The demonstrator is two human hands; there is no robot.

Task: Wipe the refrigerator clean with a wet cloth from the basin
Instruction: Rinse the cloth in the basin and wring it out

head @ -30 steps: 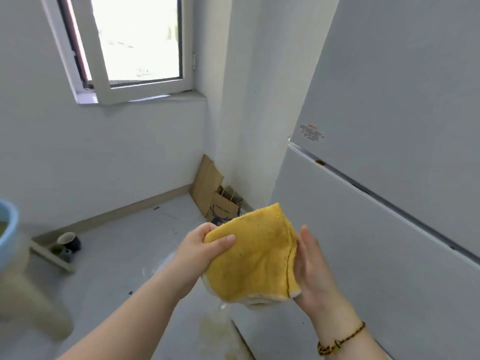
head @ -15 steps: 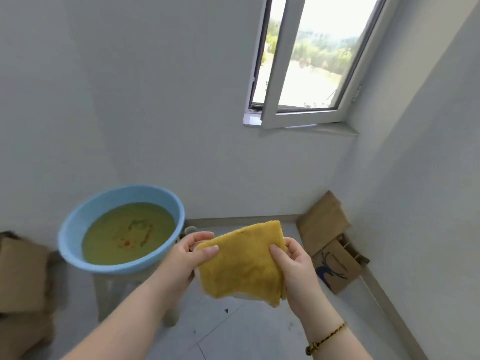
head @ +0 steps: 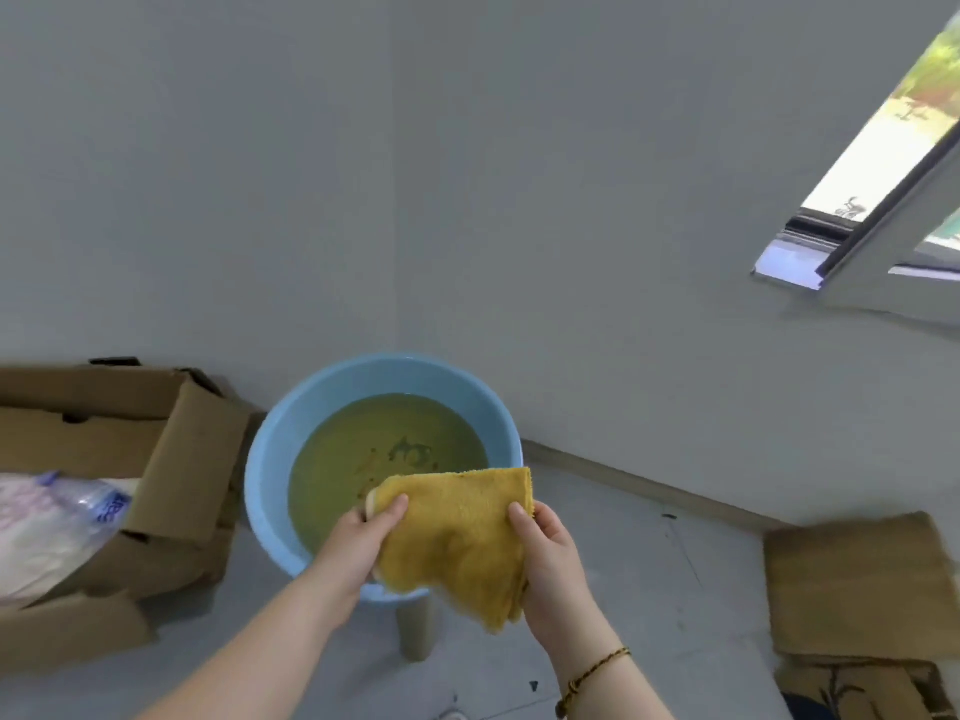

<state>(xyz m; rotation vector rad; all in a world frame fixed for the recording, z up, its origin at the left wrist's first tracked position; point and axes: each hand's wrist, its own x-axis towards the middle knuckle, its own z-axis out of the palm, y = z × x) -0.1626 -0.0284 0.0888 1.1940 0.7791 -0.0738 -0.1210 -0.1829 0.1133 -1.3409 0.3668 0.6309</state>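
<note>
A folded yellow cloth (head: 457,537) hangs between both hands, over the near right rim of the basin. My left hand (head: 358,543) pinches its upper left corner with the thumb on top. My right hand (head: 550,569) grips its right edge. The light blue basin (head: 270,459) stands on a stool and holds murky yellow-green water (head: 358,454). The refrigerator is out of view.
An open cardboard box (head: 176,459) with a plastic bag (head: 47,527) inside sits left of the basin. Flattened cardboard (head: 852,584) lies on the grey floor at right. One stool leg (head: 413,631) shows under the basin. A window (head: 883,174) is open at upper right.
My view has swung left, away from the refrigerator, and the basin is now centred. Both hands carried the cloth over the basin's near rim.
</note>
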